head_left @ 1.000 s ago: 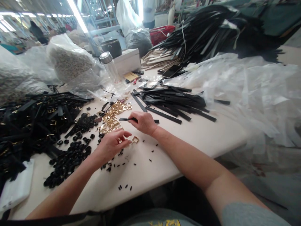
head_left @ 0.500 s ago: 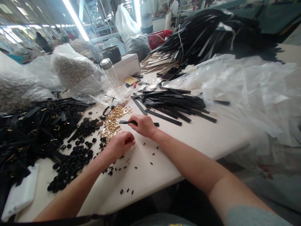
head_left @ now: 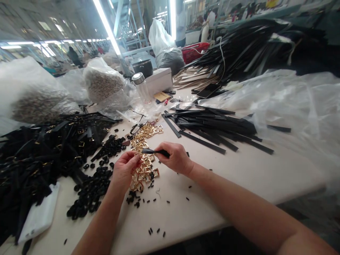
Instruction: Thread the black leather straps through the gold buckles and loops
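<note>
My right hand (head_left: 175, 157) is closed around a black strap (head_left: 163, 153), whose narrow end points left toward my other hand. My left hand (head_left: 126, 166) pinches with thumb and fingers close to that strap end; a small thing at its fingertips is too hidden to name. Beneath and between the hands spreads a pile of gold-coloured buckles (head_left: 145, 173). Small black loops (head_left: 91, 193) lie in a heap left of my left hand. Beyond my right hand, many flat black straps (head_left: 215, 120) are piled on the table (head_left: 202, 209).
Black straps with buckles (head_left: 50, 148) form a big heap at left, near a white plastic block (head_left: 39, 216). Behind stand filled plastic bags (head_left: 103, 81), a bottle (head_left: 142, 86) and a white box (head_left: 160, 81). Plastic sheeting (head_left: 294, 102) covers the right side.
My left hand has moved up to the strap's tip, its fingertips now close to it. My right hand still holds the strap. The whole view has shifted, so things appear farther right and lower.
</note>
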`<state>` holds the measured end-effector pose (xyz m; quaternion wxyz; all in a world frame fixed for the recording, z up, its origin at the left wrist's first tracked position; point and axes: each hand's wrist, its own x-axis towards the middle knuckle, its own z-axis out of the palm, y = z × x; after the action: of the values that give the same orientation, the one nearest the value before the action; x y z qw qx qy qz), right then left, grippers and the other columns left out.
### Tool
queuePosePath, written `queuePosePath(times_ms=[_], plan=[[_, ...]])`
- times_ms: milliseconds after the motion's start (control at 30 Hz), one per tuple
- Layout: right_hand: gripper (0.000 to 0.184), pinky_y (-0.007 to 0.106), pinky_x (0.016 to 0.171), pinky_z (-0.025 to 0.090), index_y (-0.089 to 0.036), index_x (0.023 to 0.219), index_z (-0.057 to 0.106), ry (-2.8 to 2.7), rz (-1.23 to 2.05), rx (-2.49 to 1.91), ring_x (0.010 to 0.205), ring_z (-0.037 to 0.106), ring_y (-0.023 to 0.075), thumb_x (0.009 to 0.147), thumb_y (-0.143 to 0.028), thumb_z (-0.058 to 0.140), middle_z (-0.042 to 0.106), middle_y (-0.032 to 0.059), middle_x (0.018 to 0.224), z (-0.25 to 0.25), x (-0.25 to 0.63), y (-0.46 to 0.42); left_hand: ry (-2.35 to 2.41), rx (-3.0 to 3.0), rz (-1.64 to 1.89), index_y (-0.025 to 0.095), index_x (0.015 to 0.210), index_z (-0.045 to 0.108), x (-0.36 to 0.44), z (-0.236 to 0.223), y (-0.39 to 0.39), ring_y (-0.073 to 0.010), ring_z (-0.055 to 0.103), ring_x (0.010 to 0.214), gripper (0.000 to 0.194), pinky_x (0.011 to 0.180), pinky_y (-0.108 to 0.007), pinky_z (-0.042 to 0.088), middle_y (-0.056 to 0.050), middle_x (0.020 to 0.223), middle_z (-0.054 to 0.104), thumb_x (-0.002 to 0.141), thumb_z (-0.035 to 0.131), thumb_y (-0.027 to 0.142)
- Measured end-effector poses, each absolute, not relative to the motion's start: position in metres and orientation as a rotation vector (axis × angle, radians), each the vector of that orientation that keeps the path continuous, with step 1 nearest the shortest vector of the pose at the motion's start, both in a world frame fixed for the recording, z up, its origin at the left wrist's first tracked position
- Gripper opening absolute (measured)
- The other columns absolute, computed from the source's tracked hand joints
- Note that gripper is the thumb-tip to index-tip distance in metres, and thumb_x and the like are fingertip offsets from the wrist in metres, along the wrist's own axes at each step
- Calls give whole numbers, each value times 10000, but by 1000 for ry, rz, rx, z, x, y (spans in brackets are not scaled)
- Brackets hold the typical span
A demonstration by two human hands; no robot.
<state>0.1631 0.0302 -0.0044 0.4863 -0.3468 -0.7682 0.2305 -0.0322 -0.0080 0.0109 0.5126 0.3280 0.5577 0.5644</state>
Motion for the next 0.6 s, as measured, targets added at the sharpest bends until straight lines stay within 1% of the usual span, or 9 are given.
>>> queuePosePath(times_ms=[133,233,300,433,533,600], plan=[[85,203,592,412,-195,799,652,-1925,566,-753,609,580,103,784,-128,602,682,-11,717,-4,160,24,1321,808,1397,155,838,674,-33,12,-9,-71,639,594,329,578,-165,512,19,756,688,597,855,285],[89,201,595,413,-194,809,657,-1951,603,-731,622,591,105,768,-126,618,689,-9,731,-5,157,21,1298,801,1424,161,894,691,-32,12,-9,-92,666,652,347,613,-185,535,11,793,696,605,848,270],[84,198,584,406,-189,794,660,-1934,678,-758,599,572,98,758,-121,627,675,-16,710,-5,156,20,1279,792,1429,160,887,697,-30,11,-9,-101,673,673,331,644,-204,552,3,809,704,612,846,271],[56,197,552,384,-174,760,657,-1834,861,-859,554,514,85,766,-126,629,634,-31,654,-4,154,19,1228,767,1461,179,869,701,-25,9,-12,-106,686,712,299,673,-207,562,0,833,730,643,843,313],[38,200,553,390,-168,760,663,-1745,941,-906,564,514,87,784,-162,634,632,-28,658,-4,153,19,1208,751,1480,191,853,701,-20,8,-14,-128,704,751,288,701,-232,571,-13,862,751,687,812,398],[41,202,550,396,-165,760,666,-1700,965,-927,560,516,88,786,-181,638,631,-27,652,-4,153,19,1182,739,1499,191,825,700,-17,8,-16,-132,711,793,264,749,-242,573,-20,897,757,706,799,406]])
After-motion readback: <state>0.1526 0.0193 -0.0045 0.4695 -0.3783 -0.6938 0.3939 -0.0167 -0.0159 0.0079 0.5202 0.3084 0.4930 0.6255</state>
